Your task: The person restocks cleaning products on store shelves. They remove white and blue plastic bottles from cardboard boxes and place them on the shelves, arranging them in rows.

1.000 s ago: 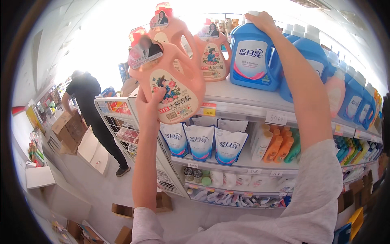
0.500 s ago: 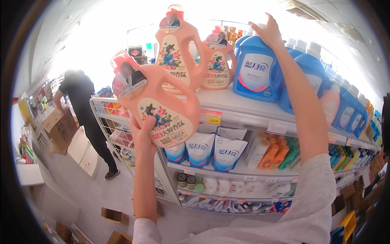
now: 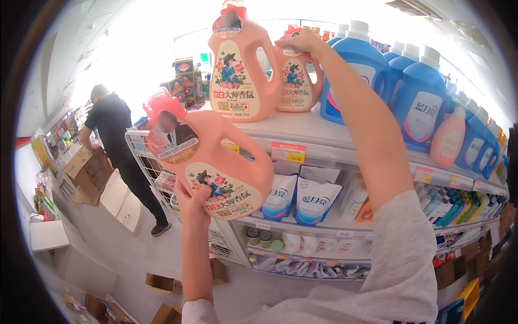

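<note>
My left hand (image 3: 192,204) grips the lower side of a large peach detergent bottle (image 3: 216,143), thumb over its label. The bottle has a pink cap and side handle, and leans in front of the shelf end. Up on the top shelf, my right hand (image 3: 303,42) closes over the neck of a smaller peach detergent jug (image 3: 295,81), covering part of its pink cap. A second large peach bottle (image 3: 237,67) stands just left of that jug. Right beside it, behind my right forearm, is a large blue detergent bottle (image 3: 367,62).
More blue bottles (image 3: 423,100) line the top shelf to the right. Refill pouches (image 3: 317,200) stand one shelf below. A white wire rack (image 3: 156,164) flanks the shelf end. A person in dark clothes (image 3: 116,135) stands at the left near cardboard boxes (image 3: 89,175); an open carton (image 3: 163,282) lies on the floor.
My right hand has left the top of the blue bottle and moved left onto the smaller peach jug. The bottle in my left hand sits slightly lower in view.
</note>
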The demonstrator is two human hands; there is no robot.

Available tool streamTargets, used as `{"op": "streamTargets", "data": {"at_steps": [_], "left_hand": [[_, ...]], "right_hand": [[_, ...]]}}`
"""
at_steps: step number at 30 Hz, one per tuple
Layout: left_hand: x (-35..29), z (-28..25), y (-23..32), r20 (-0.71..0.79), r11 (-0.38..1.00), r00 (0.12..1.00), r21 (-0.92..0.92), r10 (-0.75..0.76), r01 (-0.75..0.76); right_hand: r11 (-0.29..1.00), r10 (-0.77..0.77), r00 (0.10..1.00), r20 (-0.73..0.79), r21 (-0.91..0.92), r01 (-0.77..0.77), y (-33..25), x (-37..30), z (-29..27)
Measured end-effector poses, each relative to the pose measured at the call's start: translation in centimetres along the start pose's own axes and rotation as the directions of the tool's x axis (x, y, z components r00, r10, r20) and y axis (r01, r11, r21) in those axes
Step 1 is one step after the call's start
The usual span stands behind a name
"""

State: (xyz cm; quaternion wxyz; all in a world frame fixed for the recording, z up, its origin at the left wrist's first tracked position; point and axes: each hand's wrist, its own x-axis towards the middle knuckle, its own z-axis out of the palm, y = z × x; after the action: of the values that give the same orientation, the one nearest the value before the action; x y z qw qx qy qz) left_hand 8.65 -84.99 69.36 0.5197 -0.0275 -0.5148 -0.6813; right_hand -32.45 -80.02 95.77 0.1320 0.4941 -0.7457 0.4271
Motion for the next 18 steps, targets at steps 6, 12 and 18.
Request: {"op": "streamTargets", "data": {"at_steps": [6, 12, 18], "left_hand": [[-1.3, -0.3, 0.0, -0.035, 0.998, 0.999, 0.054, -0.004, 0.006], [-2.7, -0.6, 1.1, -0.082, 0.995, 0.997, 0.102, -0.001, 0.009], [-2.3, -0.3, 1.2, -0.135, 0.993, 0.991, 0.113, -0.019, 0.035]], "right_hand": [[0.991, 0.123, 0.99, -0.076, -0.043, -0.126, -2.7, -0.2, 3.3], [0.993, 0.073, 0.987, -0.142, -0.085, -0.086, -1.5, 4.6, 7.6], [0.997, -0.058, 0.996, 0.069, 0.052, 0.054, -2.8, 4.5, 6.7]]}}
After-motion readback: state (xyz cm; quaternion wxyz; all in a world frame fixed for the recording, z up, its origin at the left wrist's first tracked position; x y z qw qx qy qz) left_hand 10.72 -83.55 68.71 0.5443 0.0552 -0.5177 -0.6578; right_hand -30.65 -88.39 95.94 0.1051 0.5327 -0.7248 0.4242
